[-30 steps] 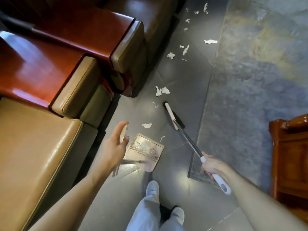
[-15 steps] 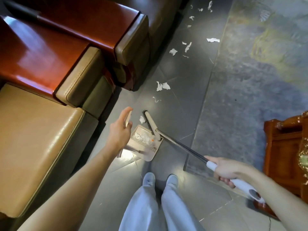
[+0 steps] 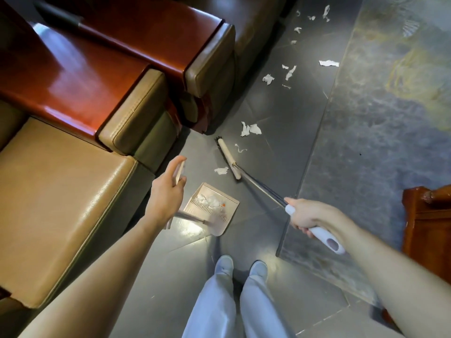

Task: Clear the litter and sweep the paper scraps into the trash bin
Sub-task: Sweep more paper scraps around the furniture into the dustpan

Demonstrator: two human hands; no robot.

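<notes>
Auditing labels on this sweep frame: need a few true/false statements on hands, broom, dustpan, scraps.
1. The right hand grips the broom. True.
2. The dustpan is empty. False: white scraps lie in it.
3. The broom head rests on the rug. False: it is on the grey floor beside it.
4. Paper scraps lie on the floor beyond the broom head. True.
5. The left hand hangs free. False: it holds the dustpan's handle.

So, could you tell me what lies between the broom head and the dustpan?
In the head view, one small white paper scrap lies on the grey floor between the broom head and the dustpan, close to the broom head.
</notes>
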